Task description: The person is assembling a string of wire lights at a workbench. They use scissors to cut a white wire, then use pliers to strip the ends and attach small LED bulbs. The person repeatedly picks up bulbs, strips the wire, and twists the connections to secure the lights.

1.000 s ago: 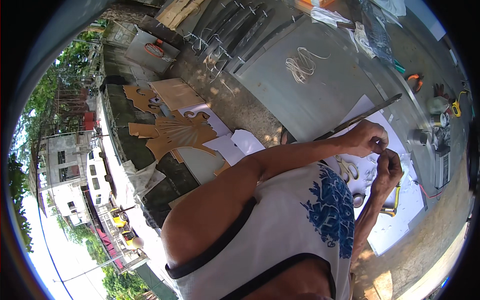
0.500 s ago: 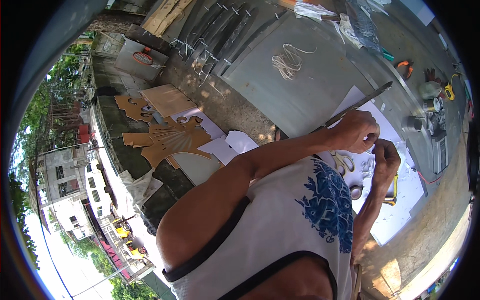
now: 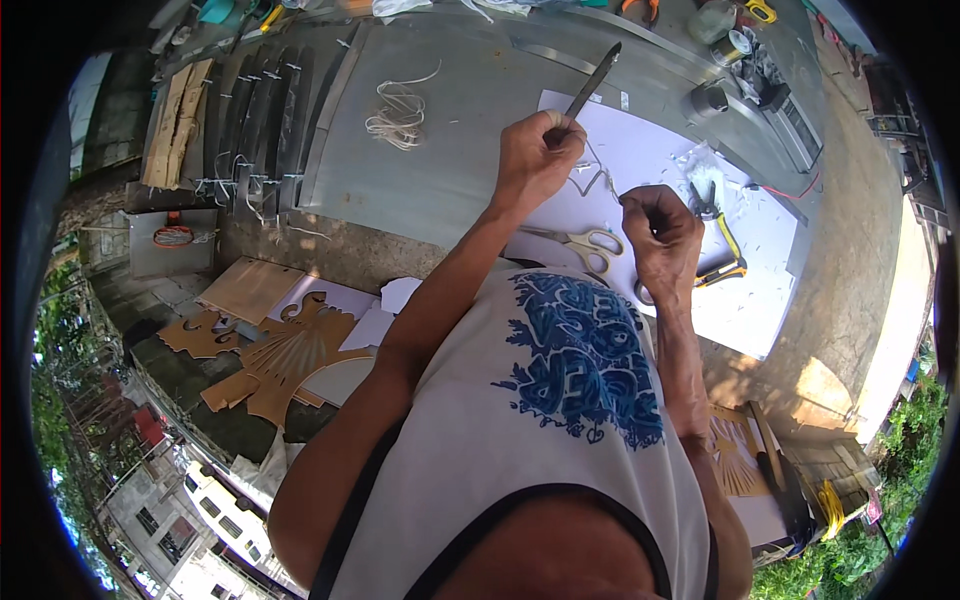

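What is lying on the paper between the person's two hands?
In the head view, cream-handled scissors lie on the white paper, between the left hand and the right hand.

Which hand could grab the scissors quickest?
Probably the right hand. It hovers closed just beside the scissors lying on the white paper, and I can't see anything in it. The left hand is busy, gripping a long thin metal tool farther up.
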`<state>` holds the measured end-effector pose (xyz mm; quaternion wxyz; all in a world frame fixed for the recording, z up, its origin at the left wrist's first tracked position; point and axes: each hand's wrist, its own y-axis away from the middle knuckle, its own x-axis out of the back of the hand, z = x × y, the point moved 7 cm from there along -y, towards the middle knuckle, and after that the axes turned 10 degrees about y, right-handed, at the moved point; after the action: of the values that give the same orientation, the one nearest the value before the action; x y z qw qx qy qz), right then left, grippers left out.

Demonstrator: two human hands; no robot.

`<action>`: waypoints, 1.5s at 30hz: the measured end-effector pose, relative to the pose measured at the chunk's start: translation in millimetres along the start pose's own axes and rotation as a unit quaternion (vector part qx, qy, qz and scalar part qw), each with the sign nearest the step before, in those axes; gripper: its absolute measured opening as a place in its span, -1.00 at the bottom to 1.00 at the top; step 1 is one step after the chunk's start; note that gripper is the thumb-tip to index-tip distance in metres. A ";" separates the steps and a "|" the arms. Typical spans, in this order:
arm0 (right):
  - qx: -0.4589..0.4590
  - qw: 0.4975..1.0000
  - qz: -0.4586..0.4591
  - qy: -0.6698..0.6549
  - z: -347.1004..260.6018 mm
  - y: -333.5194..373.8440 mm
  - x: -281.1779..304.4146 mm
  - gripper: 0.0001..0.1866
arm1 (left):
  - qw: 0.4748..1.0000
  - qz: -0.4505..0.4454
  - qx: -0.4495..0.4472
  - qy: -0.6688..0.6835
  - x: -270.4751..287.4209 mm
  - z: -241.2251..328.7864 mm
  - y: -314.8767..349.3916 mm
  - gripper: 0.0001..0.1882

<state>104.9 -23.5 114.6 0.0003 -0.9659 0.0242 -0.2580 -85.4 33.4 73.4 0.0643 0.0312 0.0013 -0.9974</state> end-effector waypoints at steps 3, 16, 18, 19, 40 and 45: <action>0.009 1.000 -0.013 0.010 -5.7 7.1 5.5 -0.90 | 0.998 -0.013 0.052 -0.023 -4.2 -3.6 3.6 -0.85; -0.068 0.993 0.060 -0.070 21.3 -16.1 24.5 -0.83 | 0.909 -0.263 0.156 0.284 -60.4 -30.4 25.4 -0.42; -0.068 0.993 0.056 -0.077 28.7 -14.9 25.9 -0.80 | 0.913 -0.240 0.169 0.284 -61.4 -32.9 22.9 -0.68; -0.069 0.993 0.055 -0.080 32.7 -14.2 28.0 -0.79 | 0.918 -0.248 0.175 0.256 -62.9 -31.6 22.1 -0.70; -0.070 0.845 -0.044 0.528 220.0 -20.4 84.2 -0.57 | 0.938 -0.251 0.172 0.163 -62.4 -27.6 13.8 -0.76; -0.029 0.962 0.011 0.270 202.5 -17.7 93.2 -0.66 | 0.940 -0.249 0.163 0.169 -59.5 -28.9 12.2 -0.75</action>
<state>287.3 -12.6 -14.3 -0.0319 -0.8595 0.0417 -0.5084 -23.2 29.1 48.2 -0.1929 0.2078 -0.1431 -0.9482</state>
